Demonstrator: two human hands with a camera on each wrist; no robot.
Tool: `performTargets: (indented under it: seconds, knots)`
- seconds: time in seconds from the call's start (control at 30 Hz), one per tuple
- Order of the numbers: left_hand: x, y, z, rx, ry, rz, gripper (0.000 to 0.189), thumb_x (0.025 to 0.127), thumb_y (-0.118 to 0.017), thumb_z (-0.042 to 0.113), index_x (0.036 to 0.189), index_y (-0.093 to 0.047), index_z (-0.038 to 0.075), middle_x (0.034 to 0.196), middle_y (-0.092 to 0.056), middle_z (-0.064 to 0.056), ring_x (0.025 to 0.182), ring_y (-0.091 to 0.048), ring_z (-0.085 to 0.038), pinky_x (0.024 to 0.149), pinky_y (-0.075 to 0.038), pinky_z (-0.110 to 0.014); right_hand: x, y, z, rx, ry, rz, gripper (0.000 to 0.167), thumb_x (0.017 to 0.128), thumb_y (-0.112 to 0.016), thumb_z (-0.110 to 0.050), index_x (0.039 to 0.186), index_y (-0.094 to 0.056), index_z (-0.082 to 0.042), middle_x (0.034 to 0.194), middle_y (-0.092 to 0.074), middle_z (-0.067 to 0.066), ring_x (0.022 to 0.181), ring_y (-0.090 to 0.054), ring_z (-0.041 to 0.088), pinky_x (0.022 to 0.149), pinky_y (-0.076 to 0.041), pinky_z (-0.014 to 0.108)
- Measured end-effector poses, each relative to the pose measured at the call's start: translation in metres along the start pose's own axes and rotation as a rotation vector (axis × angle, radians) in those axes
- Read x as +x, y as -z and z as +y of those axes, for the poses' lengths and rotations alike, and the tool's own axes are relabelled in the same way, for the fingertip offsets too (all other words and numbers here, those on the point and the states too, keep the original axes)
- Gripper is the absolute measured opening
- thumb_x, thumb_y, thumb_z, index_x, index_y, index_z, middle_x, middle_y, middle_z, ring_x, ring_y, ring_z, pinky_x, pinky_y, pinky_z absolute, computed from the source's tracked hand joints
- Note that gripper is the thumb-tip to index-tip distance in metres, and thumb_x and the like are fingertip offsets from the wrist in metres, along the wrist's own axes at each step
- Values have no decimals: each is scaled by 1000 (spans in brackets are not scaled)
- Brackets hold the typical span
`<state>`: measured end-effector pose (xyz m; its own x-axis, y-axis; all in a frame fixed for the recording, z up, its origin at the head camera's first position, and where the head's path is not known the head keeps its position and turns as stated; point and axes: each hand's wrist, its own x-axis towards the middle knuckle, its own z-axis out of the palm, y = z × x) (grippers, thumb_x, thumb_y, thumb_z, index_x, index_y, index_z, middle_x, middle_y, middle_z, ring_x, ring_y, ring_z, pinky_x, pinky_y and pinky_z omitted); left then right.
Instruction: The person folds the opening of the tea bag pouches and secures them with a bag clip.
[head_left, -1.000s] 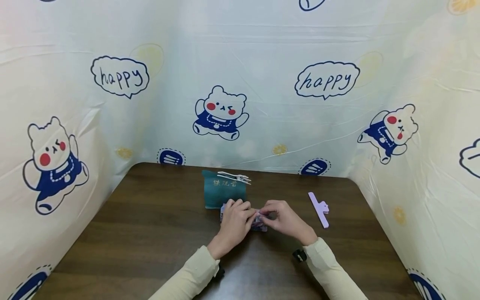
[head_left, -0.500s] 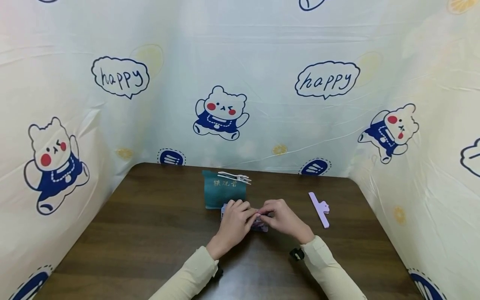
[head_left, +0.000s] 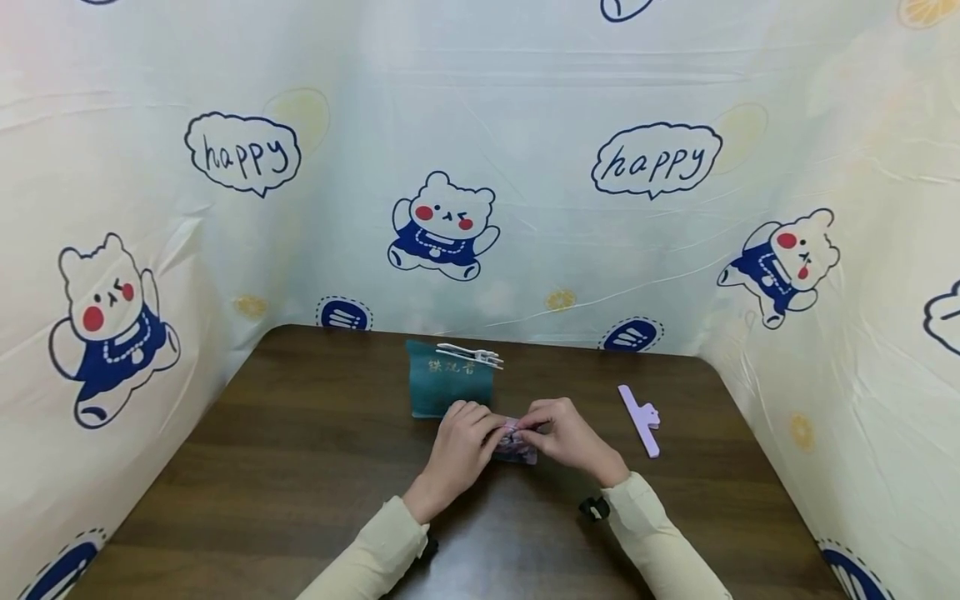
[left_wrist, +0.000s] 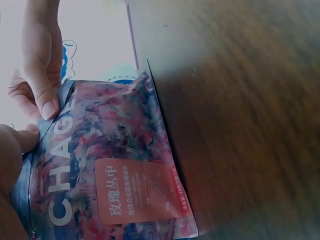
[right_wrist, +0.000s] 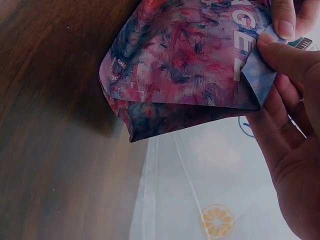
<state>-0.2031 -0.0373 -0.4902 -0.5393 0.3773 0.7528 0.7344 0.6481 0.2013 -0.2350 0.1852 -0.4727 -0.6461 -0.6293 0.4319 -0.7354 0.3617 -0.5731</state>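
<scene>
A pink and blue patterned tea pouch (head_left: 516, 451) stands on the table between both hands, lettered in white with a pink label (left_wrist: 145, 192) on its front. Its top edge is partly folded over, with a pale blue corner (right_wrist: 259, 82) turned down in the right wrist view. My left hand (head_left: 459, 446) pinches this top edge between thumb and fingers and hides the pouch's left part. My right hand (head_left: 568, 437) pinches the same edge near its right end, the thumb (left_wrist: 46, 102) on the near side. The two hands' fingertips are close together.
Just behind the hands stands a teal pouch (head_left: 442, 392) with gold characters, a white clip (head_left: 468, 356) across its top. A light purple clip (head_left: 639, 422) lies on the brown table (head_left: 300, 467) to the right. Printed cloth (head_left: 525, 100) hangs around the back and sides.
My left hand has shifted slightly left and toward me, so more of the patterned pouch shows. My right hand moved a little left early on and keeps its pinch on the edge.
</scene>
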Motion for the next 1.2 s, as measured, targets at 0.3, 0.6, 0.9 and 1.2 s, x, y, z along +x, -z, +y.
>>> performTargets:
  seconds: [0.3, 0.6, 0.9, 1.2]
  knots:
    - [2, 7, -7, 21, 21, 15, 7, 93, -76, 20, 91, -78, 13, 82, -70, 4, 79, -60, -15, 79, -45, -33, 1, 4, 2, 18, -32, -5, 11, 88, -79, -4, 92, -81, -14, 83, -70, -8, 74, -63, 4, 67, -59, 38]
    - [4, 8, -8, -27, 1, 22, 7, 94, -74, 17, 91, -79, 12, 81, -70, 4, 78, -60, -15, 80, -44, -32, 2, 8, 0, 35, -36, -20, 11, 88, -79, -5, 94, -81, -13, 85, -71, -4, 74, -63, 6, 68, -59, 43]
    - [5, 9, -6, -28, 65, -18, 10, 96, -71, 17, 90, -78, 14, 81, -69, 5, 78, -59, -15, 80, -43, -34, 1, 7, 3, 21, -41, -24, 11, 89, -79, -6, 96, -81, -14, 85, -71, -6, 73, -62, 4, 68, -59, 35]
    - [9, 12, 6, 123, 110, -133, 15, 99, -68, 28, 93, -78, 19, 88, -69, 5, 83, -60, -18, 80, -42, -39, 1, 5, 0, -5, -43, -26, 12, 90, -77, -4, 96, -81, -13, 85, -71, -5, 72, -62, 4, 67, -58, 29]
